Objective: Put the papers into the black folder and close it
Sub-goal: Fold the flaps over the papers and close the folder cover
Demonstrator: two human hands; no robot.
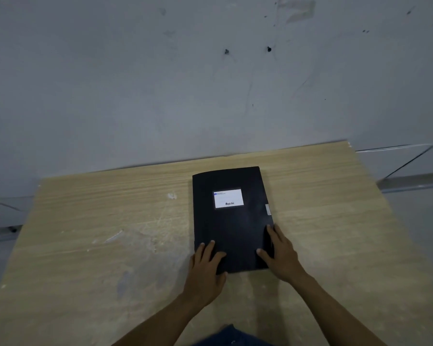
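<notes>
Denim (231,337) is glimpsed at the bottom edge, and two bare forearms are stretched forward from there over the wooden desk (110,245). The left hand (205,268) is laid flat on the near left corner of the black folder (231,221), fingers (211,245) spread wide and pressing down, nothing gripped. The right hand (280,255) is curled around the near right edge, thumb on the cover and fingers wrapped over the side, so that edge is lightly pinched. The folder is seen lying closed and flat near the middle of the desk, toward the wall (185,83) behind. No papers are visible; whether they are inside cannot be told. If pressure is released too soon, the cover could spring open, or sheets could slip out at the open edge. The cover is matte black, with a white label (228,198) on its far half and a small pale tab (268,209) at the right edge.
</notes>
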